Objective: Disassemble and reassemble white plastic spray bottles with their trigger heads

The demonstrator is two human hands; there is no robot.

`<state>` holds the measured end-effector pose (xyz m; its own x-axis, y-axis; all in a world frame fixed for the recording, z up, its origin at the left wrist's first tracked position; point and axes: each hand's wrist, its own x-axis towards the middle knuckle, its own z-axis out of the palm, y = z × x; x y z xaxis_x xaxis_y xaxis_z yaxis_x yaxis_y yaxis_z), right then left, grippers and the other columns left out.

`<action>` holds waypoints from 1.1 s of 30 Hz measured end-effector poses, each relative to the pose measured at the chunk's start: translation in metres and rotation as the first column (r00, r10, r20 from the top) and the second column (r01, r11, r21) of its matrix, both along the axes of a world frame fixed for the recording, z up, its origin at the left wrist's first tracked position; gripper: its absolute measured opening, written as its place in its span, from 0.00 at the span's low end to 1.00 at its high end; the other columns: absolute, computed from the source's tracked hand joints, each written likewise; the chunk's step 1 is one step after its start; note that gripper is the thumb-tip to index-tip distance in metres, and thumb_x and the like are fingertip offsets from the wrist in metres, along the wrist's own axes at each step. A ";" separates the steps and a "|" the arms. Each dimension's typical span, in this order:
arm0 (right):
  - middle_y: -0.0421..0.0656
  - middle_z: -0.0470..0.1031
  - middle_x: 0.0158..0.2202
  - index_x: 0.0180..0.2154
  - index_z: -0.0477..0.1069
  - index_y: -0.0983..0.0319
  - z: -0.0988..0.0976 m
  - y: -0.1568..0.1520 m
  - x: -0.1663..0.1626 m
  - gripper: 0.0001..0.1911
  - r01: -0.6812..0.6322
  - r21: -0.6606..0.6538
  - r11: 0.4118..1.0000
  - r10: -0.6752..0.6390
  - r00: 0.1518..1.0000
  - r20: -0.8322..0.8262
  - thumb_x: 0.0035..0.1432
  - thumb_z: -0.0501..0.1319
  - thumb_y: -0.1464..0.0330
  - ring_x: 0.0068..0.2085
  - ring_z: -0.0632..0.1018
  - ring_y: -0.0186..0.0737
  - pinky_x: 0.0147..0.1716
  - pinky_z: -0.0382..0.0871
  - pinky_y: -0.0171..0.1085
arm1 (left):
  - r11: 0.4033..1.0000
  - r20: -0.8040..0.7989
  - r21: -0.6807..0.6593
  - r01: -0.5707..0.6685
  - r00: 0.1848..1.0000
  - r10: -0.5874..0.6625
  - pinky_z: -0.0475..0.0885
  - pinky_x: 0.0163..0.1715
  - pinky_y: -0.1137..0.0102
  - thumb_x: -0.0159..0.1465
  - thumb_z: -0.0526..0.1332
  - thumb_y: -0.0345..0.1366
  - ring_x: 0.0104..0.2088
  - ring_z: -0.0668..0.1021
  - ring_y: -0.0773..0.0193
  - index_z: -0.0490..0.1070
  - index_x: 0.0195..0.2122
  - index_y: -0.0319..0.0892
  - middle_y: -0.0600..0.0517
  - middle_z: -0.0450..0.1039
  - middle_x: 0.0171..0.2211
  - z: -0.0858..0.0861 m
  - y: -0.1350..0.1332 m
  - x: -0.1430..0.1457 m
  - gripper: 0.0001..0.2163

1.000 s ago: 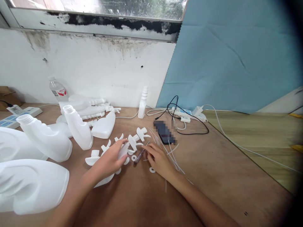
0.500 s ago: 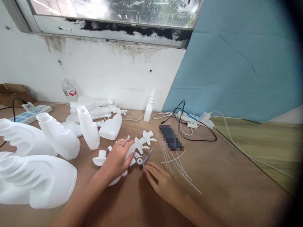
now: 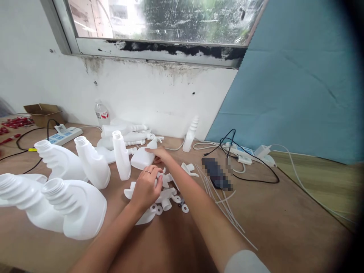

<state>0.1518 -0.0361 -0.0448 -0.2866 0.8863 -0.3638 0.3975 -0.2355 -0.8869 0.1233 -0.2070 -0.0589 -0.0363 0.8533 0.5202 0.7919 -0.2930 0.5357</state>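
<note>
My right hand (image 3: 159,153) reaches across to a white spray bottle (image 3: 139,159), its fingers closed on the upper end by the neck. My left hand (image 3: 148,185) lies over a pile of white trigger sprayer heads (image 3: 165,197), fingers loosely bent and apart, with no object visible in its grasp. White ring washers (image 3: 185,208) lie in front of the pile. The dark end of a screwdriver (image 3: 181,203) shows beside my right forearm, which hides the rest. Another trigger head (image 3: 189,169) lies right of that forearm.
Several white bottles (image 3: 85,208) stand at left, others lie behind. A slim ribbed bottle (image 3: 191,134) stands by the wall. Thin white tubes (image 3: 224,208) and a blurred dark phone (image 3: 216,172) lie at right. Power strips (image 3: 64,135), cables, a water bottle (image 3: 101,112) and a cardboard box (image 3: 44,115) line the back.
My right hand has left the screwdriver and moved up and left to the white spray bottle. My left hand stays over the sprayer heads. The view has shifted left and up.
</note>
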 end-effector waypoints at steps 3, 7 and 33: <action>0.48 0.70 0.51 0.51 0.67 0.64 0.001 -0.006 0.017 0.17 -0.009 -0.057 0.998 0.004 0.996 -0.091 0.64 0.58 0.64 0.47 0.75 0.43 0.45 0.73 0.46 | 1.000 0.021 0.013 -0.028 0.999 0.028 0.65 0.48 0.59 0.65 0.52 0.30 0.47 0.70 0.53 0.66 0.43 0.44 0.45 0.68 0.44 -0.001 0.000 0.000 0.08; 0.47 0.73 0.45 0.48 0.68 0.66 0.014 -0.026 0.058 0.16 0.062 0.023 0.998 -0.056 0.975 -0.213 0.63 0.59 0.63 0.41 0.76 0.39 0.39 0.74 0.41 | 0.992 0.068 0.072 -0.106 0.993 0.101 0.63 0.53 0.56 0.65 0.56 0.35 0.51 0.67 0.51 0.63 0.48 0.44 0.43 0.64 0.50 0.003 -0.004 0.003 0.11; 0.42 0.77 0.41 0.37 0.74 0.52 0.082 -0.072 0.188 0.28 0.014 0.555 0.832 0.480 0.484 -0.731 0.40 0.61 0.40 0.35 0.77 0.44 0.42 0.71 0.51 | 0.116 0.926 0.374 0.920 -0.365 -0.095 0.59 0.13 0.73 0.47 0.50 0.66 0.24 0.74 0.57 0.64 0.55 0.31 0.37 0.73 0.37 0.014 -0.031 0.039 0.45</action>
